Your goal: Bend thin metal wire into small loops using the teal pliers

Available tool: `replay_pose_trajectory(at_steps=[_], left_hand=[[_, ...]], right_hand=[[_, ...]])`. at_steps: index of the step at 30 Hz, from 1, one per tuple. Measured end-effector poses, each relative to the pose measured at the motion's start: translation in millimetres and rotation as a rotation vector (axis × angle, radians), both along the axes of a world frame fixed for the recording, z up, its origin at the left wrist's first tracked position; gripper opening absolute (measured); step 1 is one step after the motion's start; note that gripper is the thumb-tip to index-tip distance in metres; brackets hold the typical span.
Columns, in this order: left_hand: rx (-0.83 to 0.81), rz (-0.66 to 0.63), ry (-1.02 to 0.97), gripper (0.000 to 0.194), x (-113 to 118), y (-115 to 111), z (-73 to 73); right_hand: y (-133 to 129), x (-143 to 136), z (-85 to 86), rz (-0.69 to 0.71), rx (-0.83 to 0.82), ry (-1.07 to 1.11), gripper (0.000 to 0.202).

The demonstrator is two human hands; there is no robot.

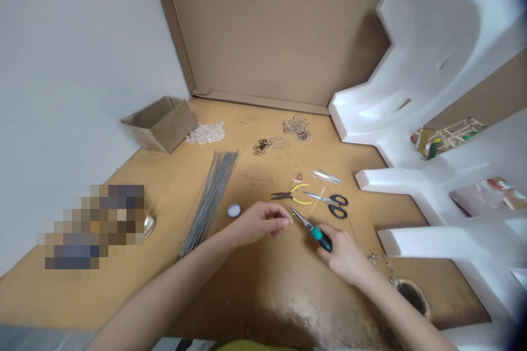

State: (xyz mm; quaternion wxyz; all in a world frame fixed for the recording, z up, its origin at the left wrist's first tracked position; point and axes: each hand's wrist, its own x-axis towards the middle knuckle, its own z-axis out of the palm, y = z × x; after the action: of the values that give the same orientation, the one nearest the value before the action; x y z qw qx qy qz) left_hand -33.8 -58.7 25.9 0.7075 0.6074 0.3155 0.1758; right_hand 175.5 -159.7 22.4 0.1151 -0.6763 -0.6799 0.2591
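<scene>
My right hand [340, 249] is wrapped round the green and black handles of long-nose pliers [315, 230], whose tips point up and left toward my left hand. My left hand [269, 220] has its thumb and forefinger pinched together; something tiny may be between them, too small to name. The plier tips are just right of these fingertips, apart from them. Beyond the hands lie yellow-handled pliers [302, 195] and black-handled scissors [334, 203]. A bundle of grey wires [212, 197] and a small blue-rimmed white lid [234, 210] are left of my left hand.
An open cardboard box [164, 129] stands at the back left beside clear rings [208, 132]. Dark rings [261, 146] and small metal pieces [297, 127] lie farther back. White moulded foam [415, 181] borders the right side. A chain with a dark round piece [411, 296] lies lower right.
</scene>
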Motion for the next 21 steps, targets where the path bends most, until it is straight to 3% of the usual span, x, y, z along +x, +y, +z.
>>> replay_pose_trajectory(at_steps=[3,5,11,21], left_hand=[[0.048,0.138,-0.020,0.027,-2.3,16.8,19.7],[0.040,0.102,-0.006,0.028,4.1,27.1,24.1],[-0.008,-0.046,0.045,0.029,37.1,32.4,10.0],[0.002,0.006,0.005,0.024,50.1,19.8,6.7]], right_hand=[[-7.8,-4.2,-0.8,0.040,-0.011,-0.113,0.015],[-12.5,-7.5,-0.8,0.067,-0.010,-0.165,0.014],[-20.3,-10.8,2.8,0.115,0.000,-0.266,0.012],[-18.9,-12.5,7.1,0.160,-0.001,-0.333,0.016]])
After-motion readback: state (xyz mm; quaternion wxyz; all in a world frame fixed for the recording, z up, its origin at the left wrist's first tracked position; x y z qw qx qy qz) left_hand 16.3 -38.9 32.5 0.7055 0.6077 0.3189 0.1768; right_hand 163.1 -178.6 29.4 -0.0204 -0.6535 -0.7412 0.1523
